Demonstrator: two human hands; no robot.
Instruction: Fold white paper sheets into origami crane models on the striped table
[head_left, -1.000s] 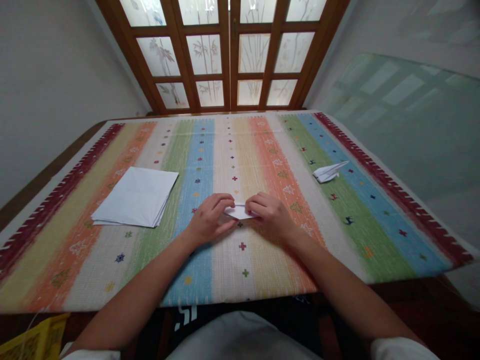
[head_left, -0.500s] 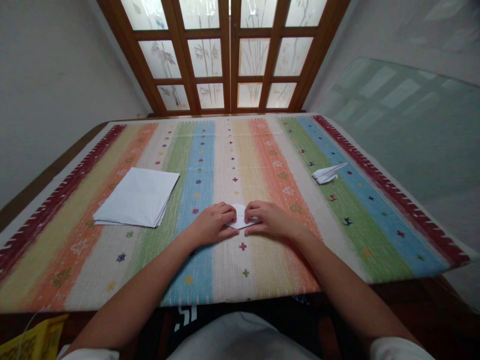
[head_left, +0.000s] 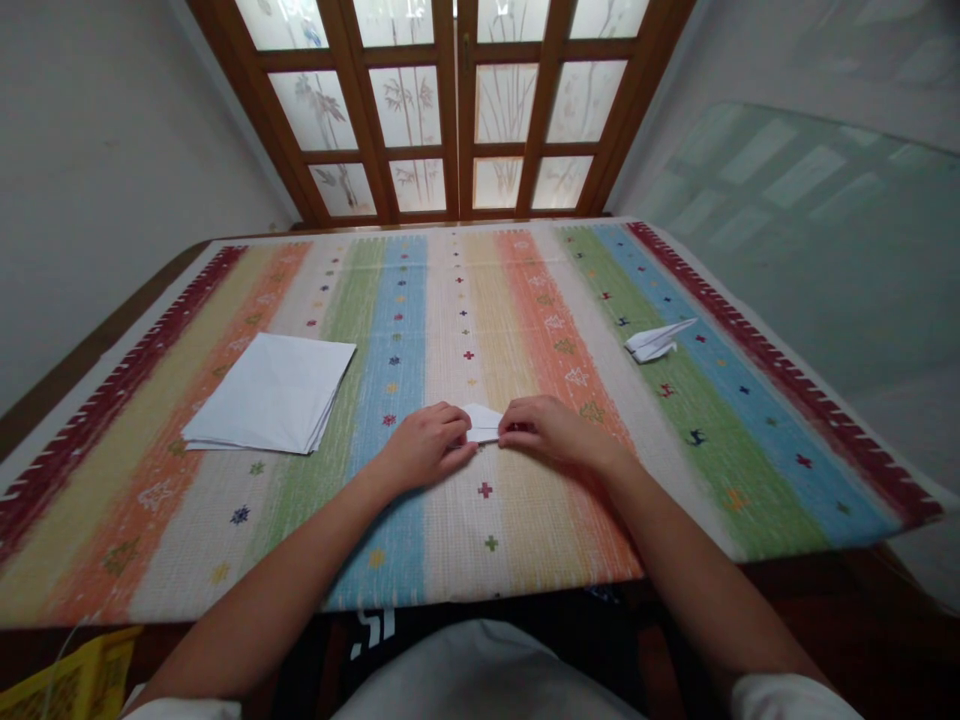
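Observation:
A small folded piece of white paper (head_left: 482,424) lies at the front middle of the table, between my two hands. My left hand (head_left: 431,443) is closed on its left side, thumb toward me and fingers bent over the paper. On the opposite end, my right hand (head_left: 541,428) pinches the paper's right corner. The fingers cover both ends, so only the middle of the paper shows, with a crease or edge running across it.
To the left lies a stack of square white paper sheets (head_left: 274,392). A folded white paper figure with a long point (head_left: 657,343) rests on the right. A striped cloth (head_left: 457,540) covers the table. A yellow basket (head_left: 75,680) stands below the front left edge.
My right hand has shifted slightly right and its thumb and fingers have drawn together at the corner. The paper's near part looks folded up, leaving a straighter front edge.

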